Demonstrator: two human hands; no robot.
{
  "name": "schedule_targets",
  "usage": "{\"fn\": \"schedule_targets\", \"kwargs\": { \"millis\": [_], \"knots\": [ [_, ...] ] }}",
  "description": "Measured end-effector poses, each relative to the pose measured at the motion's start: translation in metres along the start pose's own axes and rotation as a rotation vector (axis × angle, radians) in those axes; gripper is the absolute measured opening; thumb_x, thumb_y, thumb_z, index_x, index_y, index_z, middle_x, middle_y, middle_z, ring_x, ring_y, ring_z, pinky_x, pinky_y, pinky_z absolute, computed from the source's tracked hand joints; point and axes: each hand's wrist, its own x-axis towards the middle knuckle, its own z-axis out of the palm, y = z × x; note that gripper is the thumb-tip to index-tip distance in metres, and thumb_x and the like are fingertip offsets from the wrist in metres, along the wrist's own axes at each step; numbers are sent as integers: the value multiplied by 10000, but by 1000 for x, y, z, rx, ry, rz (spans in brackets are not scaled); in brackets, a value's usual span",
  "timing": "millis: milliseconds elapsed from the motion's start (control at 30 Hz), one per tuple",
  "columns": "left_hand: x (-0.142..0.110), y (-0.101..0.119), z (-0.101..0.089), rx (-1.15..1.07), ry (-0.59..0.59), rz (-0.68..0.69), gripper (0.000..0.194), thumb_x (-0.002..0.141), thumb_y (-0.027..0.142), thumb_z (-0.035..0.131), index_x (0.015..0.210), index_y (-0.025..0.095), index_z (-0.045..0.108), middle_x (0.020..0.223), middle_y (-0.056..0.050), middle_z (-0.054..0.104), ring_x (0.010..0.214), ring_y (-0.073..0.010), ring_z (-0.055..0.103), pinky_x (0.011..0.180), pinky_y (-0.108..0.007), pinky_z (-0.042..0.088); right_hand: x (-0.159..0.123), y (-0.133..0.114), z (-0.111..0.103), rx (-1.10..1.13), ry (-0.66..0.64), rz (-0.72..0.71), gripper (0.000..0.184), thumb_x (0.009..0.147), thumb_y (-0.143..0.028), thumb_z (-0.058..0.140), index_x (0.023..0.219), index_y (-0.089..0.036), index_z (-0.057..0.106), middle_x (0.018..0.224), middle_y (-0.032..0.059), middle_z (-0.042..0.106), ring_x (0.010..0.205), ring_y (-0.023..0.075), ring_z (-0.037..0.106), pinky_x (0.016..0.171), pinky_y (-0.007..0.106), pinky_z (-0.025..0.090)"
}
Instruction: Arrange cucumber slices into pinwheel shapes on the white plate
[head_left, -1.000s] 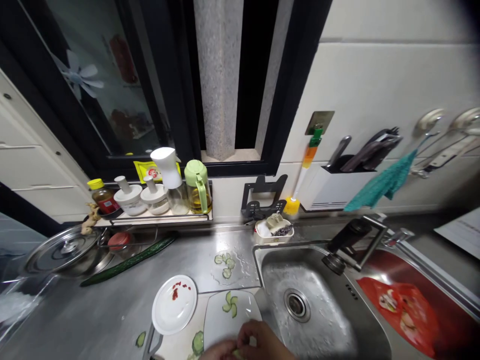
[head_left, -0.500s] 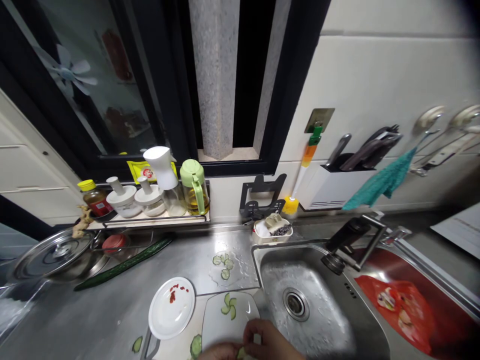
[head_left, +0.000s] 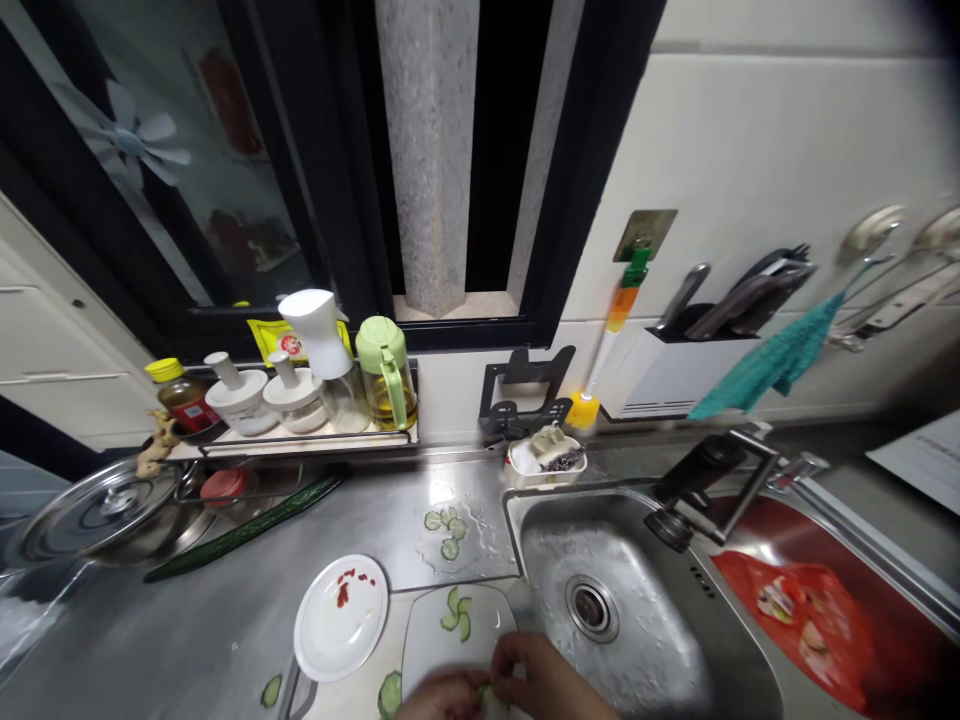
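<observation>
Evidently both grips were narrow: the left hand (head_left: pixel 446 695) and the right hand (head_left: pixel 553 678) met at the near edge of the square white plate (head_left: pixel 427 648), their fingertips closed on a small pale green piece (head_left: pixel 493 702), seemingly cucumber. How firmly each pinched it could not be told, since the fingers hid most of it.

Handling so thin a piece well called, in my judgement, for light pressure from the fingertips alone, as a hard squeeze could have torn it. Keeping the wrists low and over the plate made sense too, because the sink (head_left: pixel 622 565) lay just beside on the right. Curved green slices (head_left: pixel 464 628) sat fanned toward the far side of that plate, so knuckles were best kept clear of them. Nearby on the table (head_left: pixel 217 630), round thin slices (head_left: pixel 450 548) lay in a wet patch; damp pieces like these probably slipped easily.
</observation>
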Motion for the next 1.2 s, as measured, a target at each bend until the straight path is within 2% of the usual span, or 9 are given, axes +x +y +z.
{"fn": "schedule_targets", "kwargs": {
  "millis": [133,233,333,500,600,767,900,1033,1200],
  "knots": [
    [22,-14,-9,86,57,102,165,552,176,716,651,153,585,433,62,485,408,-55,435,473,-191,262,6,7,-4,-32,11,-33,160,585,-150,530,667,-175,664,674,-3,629,702,158,554,651,259,379],
    [26,-20,-10,172,110,123,189,552,234,719,619,166,556,409,74,462,383,-47,391,462,-192,225,12,17,-5,-86,21,-38,179,572,-129,511,654,-180,662,627,-21,599,641,138,519,592,245,356],
    [29,-19,-6,290,214,133,203,575,291,705,589,180,536,404,72,477,370,-50,373,451,-197,214,17,29,-7,-120,33,-44,195,571,-118,499,654,-181,664,591,-32,576,601,126,495,545,232,329],
    [29,-13,0,604,349,215,143,633,282,646,573,195,550,425,64,531,382,-75,407,469,-218,270,24,36,-10,-315,67,-57,213,586,-103,496,677,-179,673,606,-13,616,611,136,536,554,239,320],
    [30,-12,3,699,417,237,136,638,244,636,549,206,539,411,84,478,423,-92,455,500,-217,308,27,34,-12,-495,116,-26,214,619,-105,501,720,-192,668,690,21,664,695,165,581,603,253,344],
    [35,-18,10,1099,616,304,136,689,133,556,569,198,547,520,63,507,569,-97,497,580,-193,335,29,27,-13,-675,98,13,200,690,-137,497,745,-214,674,799,68,712,860,226,609,677,307,349],
    [38,-21,13,1256,652,261,134,725,129,522,630,194,591,586,31,584,604,-110,535,592,-202,331,29,27,-9,-739,83,-2,221,717,-137,480,787,-210,676,863,75,725,958,258,599,742,356,359],
    [40,-23,11,1350,632,249,143,748,145,505,680,194,621,667,-10,659,675,-136,591,627,-216,348,31,29,-3,-801,86,-39,245,769,-116,445,810,-190,675,888,84,723,1008,272,583,789,396,364],
    [41,-24,11,1406,618,238,159,769,161,487,727,194,637,743,-36,698,724,-148,619,651,-219,365,27,36,-5,-751,161,-47,189,776,-129,502,837,-200,666,952,69,706,1031,271,573,798,384,375]
  ]
}}
